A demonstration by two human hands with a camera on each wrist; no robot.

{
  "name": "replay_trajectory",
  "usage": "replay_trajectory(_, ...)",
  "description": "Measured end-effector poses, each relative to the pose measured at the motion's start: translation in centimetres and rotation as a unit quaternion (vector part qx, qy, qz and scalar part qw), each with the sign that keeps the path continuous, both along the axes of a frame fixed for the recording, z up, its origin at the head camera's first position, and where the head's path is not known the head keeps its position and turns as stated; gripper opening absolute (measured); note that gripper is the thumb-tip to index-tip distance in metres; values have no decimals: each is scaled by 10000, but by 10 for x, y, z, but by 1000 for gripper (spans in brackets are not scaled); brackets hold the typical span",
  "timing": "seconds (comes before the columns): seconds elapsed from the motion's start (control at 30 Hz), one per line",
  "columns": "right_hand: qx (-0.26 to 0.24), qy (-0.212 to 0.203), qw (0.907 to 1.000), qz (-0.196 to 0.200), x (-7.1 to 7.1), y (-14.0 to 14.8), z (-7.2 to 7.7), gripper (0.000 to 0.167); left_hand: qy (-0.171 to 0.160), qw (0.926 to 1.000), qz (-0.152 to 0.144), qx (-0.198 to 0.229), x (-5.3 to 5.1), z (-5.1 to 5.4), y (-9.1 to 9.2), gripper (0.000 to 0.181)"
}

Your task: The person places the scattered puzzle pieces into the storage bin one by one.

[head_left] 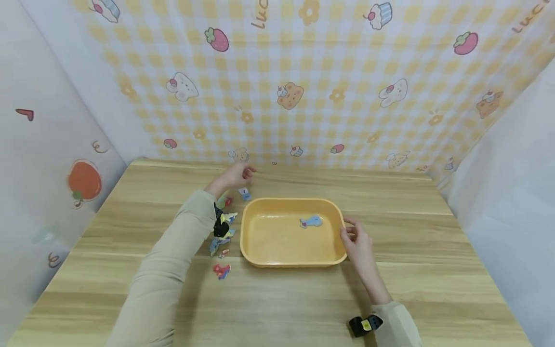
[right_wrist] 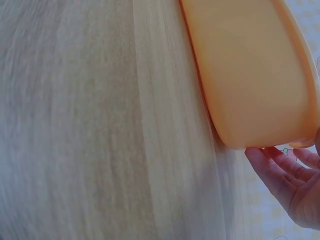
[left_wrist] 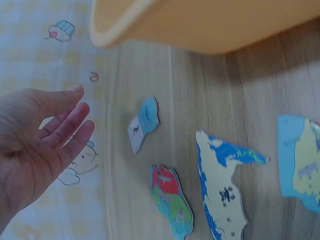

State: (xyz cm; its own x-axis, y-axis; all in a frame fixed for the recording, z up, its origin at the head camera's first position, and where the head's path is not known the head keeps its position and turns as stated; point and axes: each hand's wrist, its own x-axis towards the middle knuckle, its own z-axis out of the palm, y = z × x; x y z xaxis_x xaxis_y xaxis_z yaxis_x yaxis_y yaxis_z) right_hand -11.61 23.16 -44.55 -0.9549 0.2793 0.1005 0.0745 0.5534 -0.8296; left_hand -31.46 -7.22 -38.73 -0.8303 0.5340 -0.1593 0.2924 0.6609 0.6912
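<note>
my left sleeve [head_left: 173, 260] and the black wrist camera [head_left: 221, 226] cover part of the printed pieces [head_left: 222, 271] left of centre in the head view, so i can't count them all there or tell where some of them end. in the left wrist view the pale yellow and blue piece [left_wrist: 302, 160] runs off the right edge, and the pale piece with blue edges [left_wrist: 222, 185] meets the bottom edge, with dark marks i can't read. in the right wrist view my right hand [head_left: 359, 246] is cut off at the right edge.

the yellow-orange tray [head_left: 277, 246] sits at the middle of the head view, with one blue piece [head_left: 314, 221] inside, right of centre.

i count four pieces in the left wrist view, among them the red and green piece [left_wrist: 172, 200] and the small blue and lilac piece [left_wrist: 143, 125]. of my two hands, the left hand [head_left: 236, 175] has nothing in it, fingers loose and slightly bent, up beyond that small piece; the right hand has bent fingers and thumb at the tray's right edge, holding it, how firmly i can't tell.
</note>
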Motion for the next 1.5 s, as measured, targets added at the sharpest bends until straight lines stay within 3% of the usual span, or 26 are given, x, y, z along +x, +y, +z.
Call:
replay_trajectory(0.1,33,-10,10000,-9,1,1,-1,29,-334,9994,86,-38,-6,-11,-5,48)
replay_trajectory(0.17,55,-17,10000,-10,1,1,-1,29,-335,9994,-59,-52,-19,-29,-12,50)
replay_trajectory(0.23,71,-21,10000,-2,1,1,-2,29,-190,9995,-236,120,-44,-62,-23,52)
replay_trajectory(0.3,94,-13,10000,7,0,1,-2,29,-177,9992,-358,-1,-59,-78,-28,55)
replay_trajectory(0.33,108,-5,9999,9,0,1,-2,29,-93,9990,-435,-79,-61,-82,-30,56)
replay_trajectory(0.4,120,6,9999,14,0,1,-2,29,-213,9985,-381,-319,-54,-74,-28,57)
replay_trajectory(0.47,115,-1,9999,28,0,1,-3,28,-377,9951,-354,-837,-31,-48,-22,55)
replay_trajectory(0.53,97,-20,9999,23,1,0,-3,28,-407,9934,-352,-1015,-15,-34,-20,52)
replay_trajectory(0.6,90,-24,10000,35,1,0,-4,28,-455,9924,-343,-1094,-4,-26,-20,49)
replay_trajectory(0.67,105,-16,9999,31,2,-1,-5,28,-554,9918,-271,-1120,1,-24,-20,50)
replay_trajectory(0.9,137,88,9999,-21,2,-1,-7,28,-475,9885,-435,-1370,-4,-31,-23,52)
replay_trajectory(1.07,109,152,9998,-23,1,0,-5,27,-383,9879,-515,-1411,-8,-29,-21,52)
replay_trajectory(1.3,101,130,9998,-134,0,3,-4,27,-225,9854,-603,-1577,-12,-26,-14,37)
replay_trajectory(1.5,102,183,9997,-113,-1,1,-2,28,-286,9827,-402,-1785,-13,-23,-14,35)
